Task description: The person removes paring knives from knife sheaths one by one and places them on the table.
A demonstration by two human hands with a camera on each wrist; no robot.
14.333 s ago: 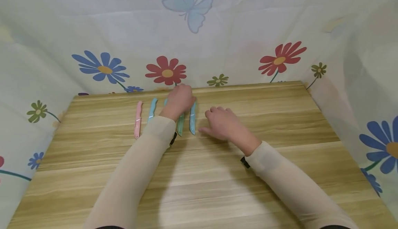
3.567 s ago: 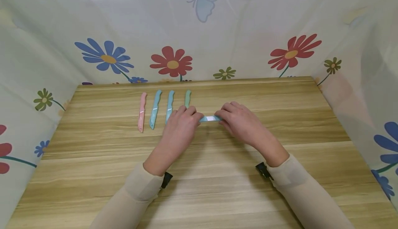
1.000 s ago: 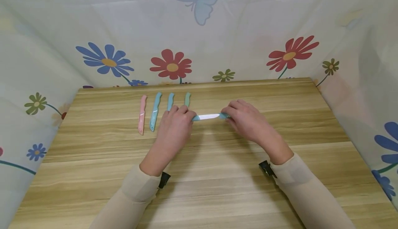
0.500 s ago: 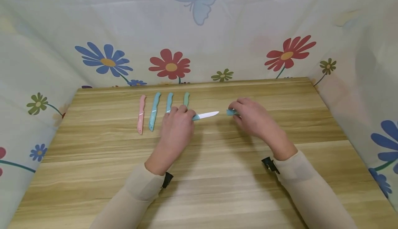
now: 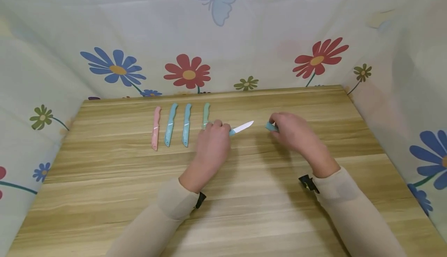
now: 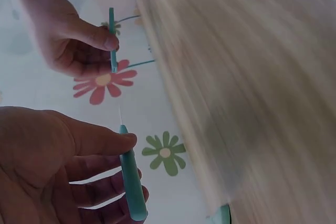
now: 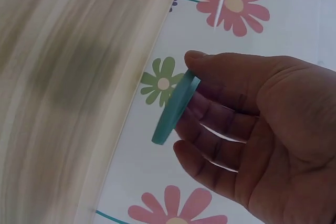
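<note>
- i had left hand [image 5: 213, 142] gripping knife [image 5: 243, 126], tip toward 2 o'clock
- right hand [image 5: 297, 133] pinched blue sheath [image 5: 270, 126], apart, at tip's 3 o'clock
- sheathed knives [image 5: 186, 127] lay at left hand's 10 o'clock

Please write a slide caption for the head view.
Left hand grips an unsheathed knife, right hand a blue sheath; four more knives lie in a row.

Looks forward and down from the head, well above the table [image 5: 244, 218], reaching the flowered cloth [image 5: 272, 36] behind. Looks close-up from each wrist toward the same flowered cloth, with the table aslant at one side. Shows left hand [image 5: 214, 144] and right hand [image 5: 294, 132] together from both head and left wrist.
</note>
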